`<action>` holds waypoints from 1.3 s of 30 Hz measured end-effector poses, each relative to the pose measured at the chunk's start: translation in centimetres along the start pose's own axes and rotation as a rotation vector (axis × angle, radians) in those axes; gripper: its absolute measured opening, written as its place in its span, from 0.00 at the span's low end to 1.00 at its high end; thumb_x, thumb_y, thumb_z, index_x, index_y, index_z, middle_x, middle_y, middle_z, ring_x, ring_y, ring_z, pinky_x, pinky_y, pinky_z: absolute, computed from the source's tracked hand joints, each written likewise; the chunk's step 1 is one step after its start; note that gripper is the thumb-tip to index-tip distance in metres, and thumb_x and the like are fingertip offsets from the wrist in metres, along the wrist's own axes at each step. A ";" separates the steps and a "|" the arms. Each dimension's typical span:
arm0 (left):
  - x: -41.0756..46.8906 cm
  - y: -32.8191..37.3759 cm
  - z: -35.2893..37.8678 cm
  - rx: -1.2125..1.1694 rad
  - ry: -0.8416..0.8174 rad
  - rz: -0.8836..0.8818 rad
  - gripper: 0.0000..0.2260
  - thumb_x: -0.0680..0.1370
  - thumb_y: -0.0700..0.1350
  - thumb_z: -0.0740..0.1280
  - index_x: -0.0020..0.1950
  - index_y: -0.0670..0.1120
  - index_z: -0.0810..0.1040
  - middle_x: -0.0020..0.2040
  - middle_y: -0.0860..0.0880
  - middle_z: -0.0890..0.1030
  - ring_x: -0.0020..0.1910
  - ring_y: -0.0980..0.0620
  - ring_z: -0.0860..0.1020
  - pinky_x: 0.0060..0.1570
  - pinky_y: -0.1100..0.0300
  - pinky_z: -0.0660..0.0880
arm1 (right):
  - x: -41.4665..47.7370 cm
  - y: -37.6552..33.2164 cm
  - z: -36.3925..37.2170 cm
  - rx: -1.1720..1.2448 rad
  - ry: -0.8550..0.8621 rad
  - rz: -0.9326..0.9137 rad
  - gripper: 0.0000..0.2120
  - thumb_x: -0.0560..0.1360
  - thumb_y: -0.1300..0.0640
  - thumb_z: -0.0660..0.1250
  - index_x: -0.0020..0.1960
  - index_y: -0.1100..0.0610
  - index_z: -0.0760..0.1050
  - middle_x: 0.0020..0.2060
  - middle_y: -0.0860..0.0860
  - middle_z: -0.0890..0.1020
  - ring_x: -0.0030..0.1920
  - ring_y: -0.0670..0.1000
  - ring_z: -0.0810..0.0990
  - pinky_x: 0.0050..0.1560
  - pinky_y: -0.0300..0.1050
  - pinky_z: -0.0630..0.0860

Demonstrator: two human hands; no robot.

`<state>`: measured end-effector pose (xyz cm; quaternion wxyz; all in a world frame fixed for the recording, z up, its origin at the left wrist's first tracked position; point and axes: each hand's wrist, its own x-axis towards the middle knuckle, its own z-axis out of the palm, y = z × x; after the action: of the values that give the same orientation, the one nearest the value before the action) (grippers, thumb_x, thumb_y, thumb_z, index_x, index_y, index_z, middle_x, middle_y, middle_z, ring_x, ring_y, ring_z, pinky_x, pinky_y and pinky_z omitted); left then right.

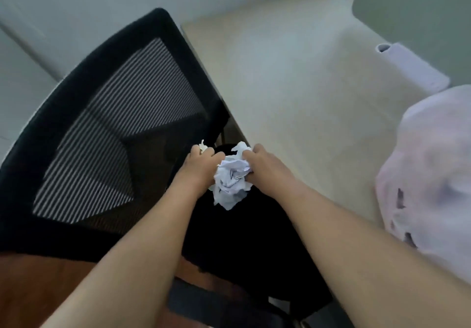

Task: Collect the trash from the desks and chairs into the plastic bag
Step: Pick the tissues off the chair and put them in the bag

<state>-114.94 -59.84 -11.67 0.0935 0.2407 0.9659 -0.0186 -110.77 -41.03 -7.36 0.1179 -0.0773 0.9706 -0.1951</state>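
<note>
over the black mesh-backed office chair point(109, 124), the left hand point(201, 164) and right hand point(260, 163) close their fingers on a crumpled white paper wad point(230, 180), seemingly compacting it for the translucent plastic bag point(428, 175) on the pale counter point(293, 73) at right.

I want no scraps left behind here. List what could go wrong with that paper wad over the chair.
1. Both hands, left hand and right hand, squeeze the crumpled paper over the dark chair seat; a loose piece could drop there and be missed.
2. The plastic bag sits on the desk, off to the right, so the carry across may shed scraps.
3. The small scrap at the left fingers could slip away.
</note>
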 end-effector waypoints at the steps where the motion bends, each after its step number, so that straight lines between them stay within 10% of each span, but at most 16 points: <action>1: 1.3 0.7 -1.2 0.000 0.046 0.027 0.12 0.74 0.38 0.61 0.56 0.48 0.68 0.52 0.48 0.72 0.55 0.41 0.71 0.50 0.46 0.69 | -0.1 0.7 -1.7 0.003 0.024 0.012 0.10 0.73 0.60 0.65 0.53 0.58 0.70 0.50 0.57 0.69 0.42 0.60 0.73 0.40 0.51 0.72; 6: 7.7 8.9 -6.2 0.032 0.187 0.208 0.11 0.68 0.34 0.66 0.47 0.44 0.73 0.43 0.44 0.77 0.45 0.37 0.75 0.40 0.51 0.70 | -1.8 7.8 -8.5 -0.060 0.112 0.169 0.12 0.73 0.58 0.66 0.56 0.56 0.71 0.52 0.57 0.69 0.47 0.60 0.75 0.46 0.52 0.74; 9: 9.3 14.1 -8.0 -0.125 0.179 0.168 0.17 0.72 0.36 0.64 0.61 0.45 0.73 0.56 0.44 0.76 0.54 0.37 0.71 0.43 0.52 0.67 | -3.7 12.9 -10.2 -0.124 0.141 0.318 0.14 0.73 0.56 0.66 0.58 0.54 0.71 0.55 0.57 0.70 0.52 0.62 0.74 0.46 0.49 0.72; 13: 10.6 17.0 -8.0 -0.129 -0.038 0.182 0.39 0.75 0.55 0.67 0.79 0.59 0.48 0.80 0.51 0.52 0.71 0.34 0.61 0.66 0.46 0.64 | -5.1 16.0 -11.4 -0.207 -0.081 0.480 0.33 0.75 0.54 0.68 0.75 0.43 0.57 0.70 0.56 0.60 0.65 0.63 0.66 0.56 0.48 0.68; 18: 10.6 13.8 -8.6 -0.164 -0.044 0.078 0.61 0.60 0.73 0.71 0.74 0.62 0.27 0.79 0.50 0.34 0.76 0.32 0.43 0.71 0.34 0.50 | -4.9 15.8 -12.3 -0.332 -0.097 0.515 0.45 0.75 0.44 0.67 0.77 0.39 0.36 0.78 0.57 0.44 0.76 0.68 0.43 0.73 0.59 0.52; 25: 2.7 6.6 -1.6 -0.370 0.146 -0.216 0.38 0.74 0.69 0.59 0.78 0.52 0.52 0.77 0.46 0.58 0.72 0.41 0.58 0.70 0.44 0.60 | -2.9 7.2 -6.9 -0.125 0.209 0.123 0.31 0.76 0.43 0.60 0.77 0.42 0.54 0.77 0.53 0.57 0.77 0.59 0.51 0.74 0.56 0.52; 30: -2.0 5.0 6.8 -0.360 -0.049 -0.329 0.33 0.77 0.62 0.61 0.78 0.52 0.55 0.77 0.45 0.59 0.71 0.41 0.60 0.68 0.46 0.64 | -0.2 1.3 2.2 0.027 0.182 -0.133 0.27 0.75 0.51 0.63 0.73 0.51 0.66 0.72 0.57 0.67 0.73 0.60 0.63 0.67 0.57 0.69; 36: -2.6 3.7 14.4 -0.472 -0.287 -0.392 0.36 0.78 0.54 0.64 0.80 0.49 0.49 0.80 0.46 0.51 0.75 0.44 0.56 0.68 0.47 0.64 | 2.0 0.3 12.5 0.299 -0.101 0.240 0.27 0.78 0.63 0.59 0.76 0.53 0.59 0.75 0.55 0.59 0.73 0.57 0.60 0.67 0.52 0.67; 39: -2.2 3.0 17.8 -0.543 -0.278 -0.381 0.35 0.78 0.52 0.66 0.79 0.47 0.52 0.79 0.47 0.55 0.73 0.44 0.59 0.68 0.47 0.66 | 3.4 2.7 18.0 0.529 -0.147 0.518 0.23 0.80 0.51 0.58 0.74 0.51 0.62 0.72 0.53 0.66 0.69 0.56 0.68 0.67 0.51 0.65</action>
<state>-108.51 -59.64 -28.72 0.2792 0.0177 0.9413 0.1889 -109.65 -45.69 -25.27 0.2486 0.1903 0.8629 -0.3968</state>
